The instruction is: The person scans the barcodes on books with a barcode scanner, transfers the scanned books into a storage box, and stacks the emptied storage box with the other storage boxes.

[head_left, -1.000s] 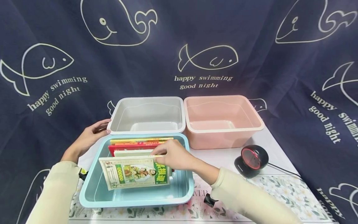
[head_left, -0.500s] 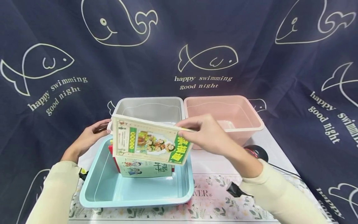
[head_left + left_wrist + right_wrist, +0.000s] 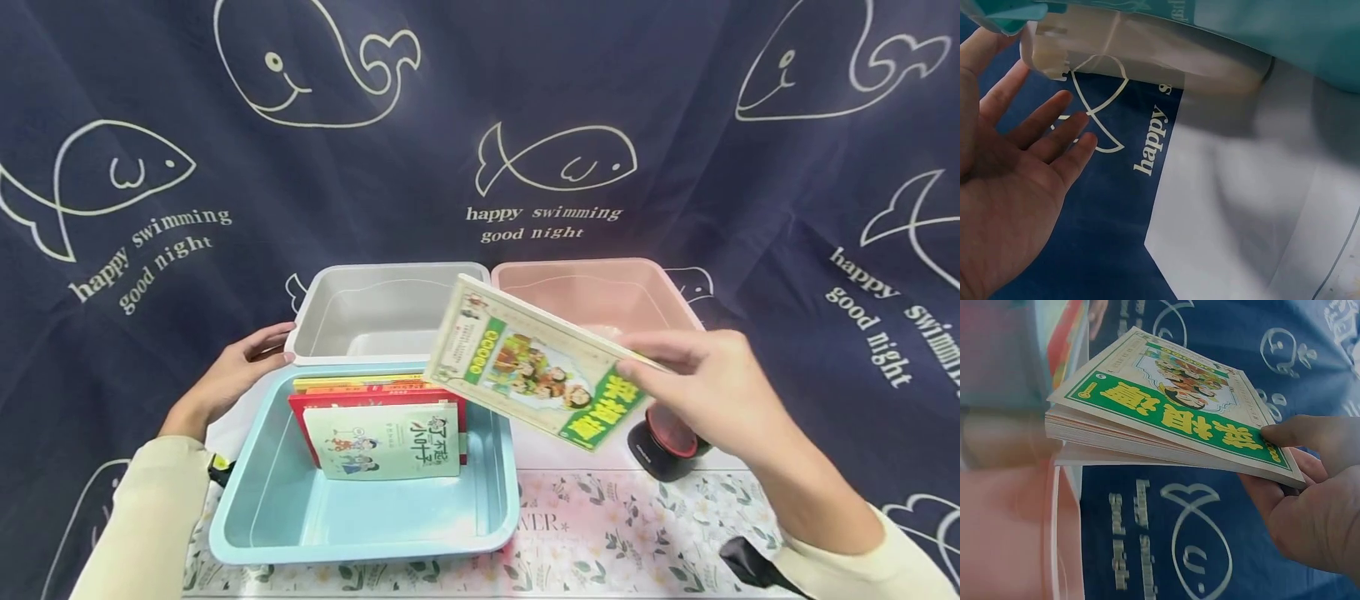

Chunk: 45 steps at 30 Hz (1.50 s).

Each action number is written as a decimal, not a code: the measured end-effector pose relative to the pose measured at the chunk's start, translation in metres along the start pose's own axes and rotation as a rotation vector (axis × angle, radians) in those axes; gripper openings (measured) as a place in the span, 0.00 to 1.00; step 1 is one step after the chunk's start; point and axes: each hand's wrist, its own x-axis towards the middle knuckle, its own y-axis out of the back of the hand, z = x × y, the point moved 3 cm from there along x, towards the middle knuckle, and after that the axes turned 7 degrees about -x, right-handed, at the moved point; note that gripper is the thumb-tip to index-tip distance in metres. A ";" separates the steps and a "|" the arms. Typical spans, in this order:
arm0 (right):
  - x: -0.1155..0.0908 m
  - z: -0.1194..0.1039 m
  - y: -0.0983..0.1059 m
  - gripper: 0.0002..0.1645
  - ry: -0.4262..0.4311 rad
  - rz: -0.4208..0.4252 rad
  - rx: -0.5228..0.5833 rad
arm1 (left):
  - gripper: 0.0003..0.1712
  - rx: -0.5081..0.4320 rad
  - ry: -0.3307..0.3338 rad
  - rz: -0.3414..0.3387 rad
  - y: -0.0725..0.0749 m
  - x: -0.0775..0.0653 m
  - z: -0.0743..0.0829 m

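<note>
Since the earlier frames, the cookbook [image 3: 537, 364] has come up out of the blue tub [image 3: 262, 500] and travelled rightward; it now hangs tilted in the air over the gap between the blue tub and the pink tub [image 3: 667, 287], its low corner just above the barcode scanner [image 3: 663, 437]. The right hand [image 3: 712, 379] pinches it at the green-banded end, thumb on the cover and fingers curled beneath, as the right wrist view [image 3: 1310, 487] shows plainly. The cover [image 3: 1179, 394] carries a food photograph and a green strip with yellow characters.

The left hand [image 3: 228, 375] has stayed where it was, at the left rear corner of the blue tub, beside the grey tub [image 3: 315, 308]. Its fingers are straight and relaxed, grasping nothing; the left wrist view [image 3: 1010, 187] shows the open palm just beside the tubs' rims, though whether a fingertip touches a rim I cannot tell.

Inside the blue tub, the remaining books [image 3: 382, 425] stand on edge against its far wall, a pale green children's book in front and a red one behind it. All three tubs sit on the table [image 3: 615, 517], which has a flowered cloth along its near edge. Behind hangs a dark blue curtain [image 3: 480, 100] printed with whales and fish.
</note>
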 end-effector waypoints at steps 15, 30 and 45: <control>-0.095 0.106 0.011 0.20 -0.342 0.106 -0.108 | 0.44 -0.003 0.003 -0.005 0.002 -0.001 0.000; -0.164 0.190 -0.048 0.30 -0.784 -0.037 0.047 | 0.44 -0.012 0.006 -0.016 0.003 0.002 -0.003; -0.142 0.155 -0.026 0.15 -0.384 0.161 -0.120 | 0.44 -0.006 0.017 -0.014 0.001 0.002 0.000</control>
